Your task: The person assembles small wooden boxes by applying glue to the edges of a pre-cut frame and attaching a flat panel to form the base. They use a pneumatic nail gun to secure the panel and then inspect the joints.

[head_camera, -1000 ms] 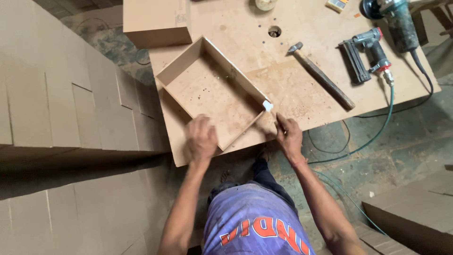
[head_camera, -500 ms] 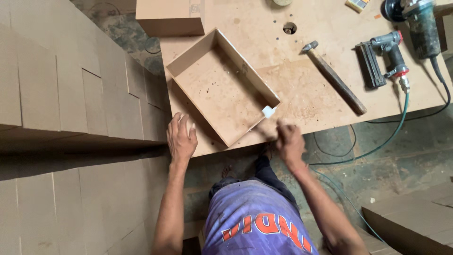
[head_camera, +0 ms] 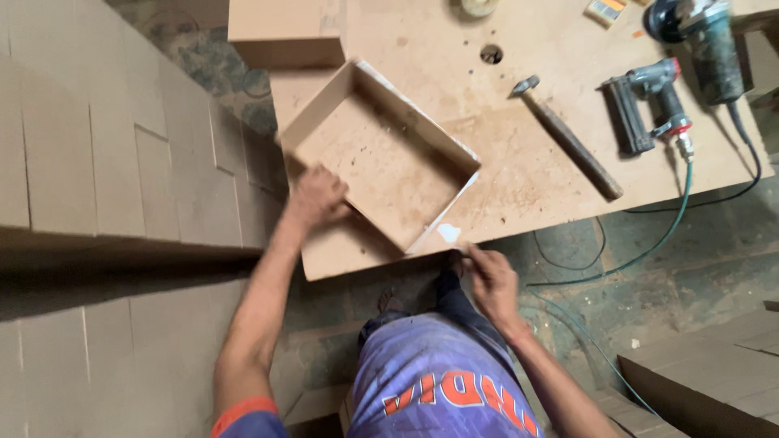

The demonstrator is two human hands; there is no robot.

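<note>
The open wooden box (head_camera: pixel 381 158), a shallow square frame of brown board with 4 walls, lies on the workbench (head_camera: pixel 527 170) directly ahead of both hands and turned like a diamond, 1 corner aimed back at the person. Its near-left wall runs from the far-left corner down to that near corner, so the box's longer diagonal reads as pointing away from the body and a little leftward.

The left hand (head_camera: pixel 318 197) is the nearer of the 2: it rests against the outside of that near-left wall, fingers curled over the rim, gripping the box. The right hand (head_camera: pixel 491 280) sits lower, at the bench's front edge, just right of the near corner and just below a small white smear (head_camera: pixel 448 234) on the board; its fingers look loosely bent, touching the edge, but I cannot tell whether they pinch anything.

Beyond the right hand, well apart, a hammer (head_camera: pixel 568 138) lies slanted, head far-left and handle trailing near-right. Further right lies a nail gun (head_camera: pixel 649 105) with a green hose (head_camera: pixel 673 219) hanging off the bench, and a grinder (head_camera: pixel 702 40) at the far corner. Beyond the left hand, a closed box (head_camera: pixel 284 32) stands just past the frame's far corner.
</note>
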